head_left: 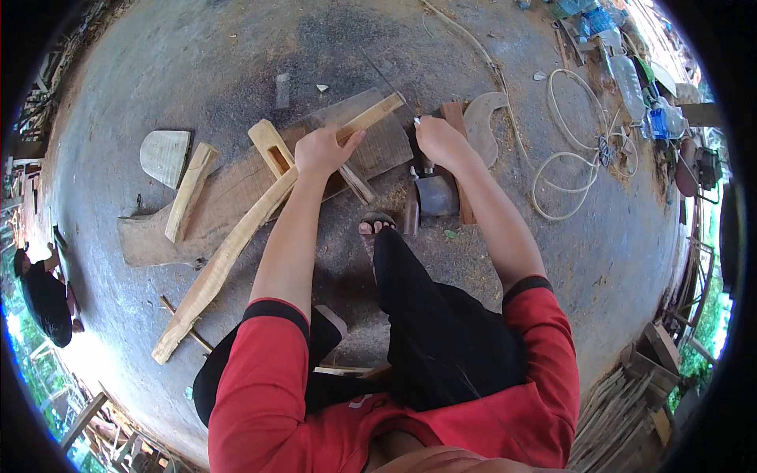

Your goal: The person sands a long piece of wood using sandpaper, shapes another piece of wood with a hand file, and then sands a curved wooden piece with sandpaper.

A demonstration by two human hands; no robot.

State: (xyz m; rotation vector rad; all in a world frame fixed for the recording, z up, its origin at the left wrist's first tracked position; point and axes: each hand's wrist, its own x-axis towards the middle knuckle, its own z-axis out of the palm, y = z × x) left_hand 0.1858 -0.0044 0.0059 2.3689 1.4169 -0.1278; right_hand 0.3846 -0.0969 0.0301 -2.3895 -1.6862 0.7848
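Observation:
My left hand [322, 151] is closed round a long, curved strip of pale wood [229, 244], near its upper end. That strip slants across a wide brown plank [158, 232] on the floor. My right hand [438, 140] is closed on the handle of a thin-bladed tool [381, 72], which looks like a saw; its blade reaches up and left beside the strip's upper end. A notched wood block [270, 147] stands close to my left hand. Below my right hand lies a dark metal blade [436, 195] beside a reddish-brown board [467, 206].
Two pale wood pieces [191, 191] [165, 158] are at the left. A curved flat board [483, 126] and a looped hose [552, 169] lie to the right, with plastic bottles [627, 83] beyond. My sandaled foot [377, 223] is near the plank. Another person [46, 296] is at the far left.

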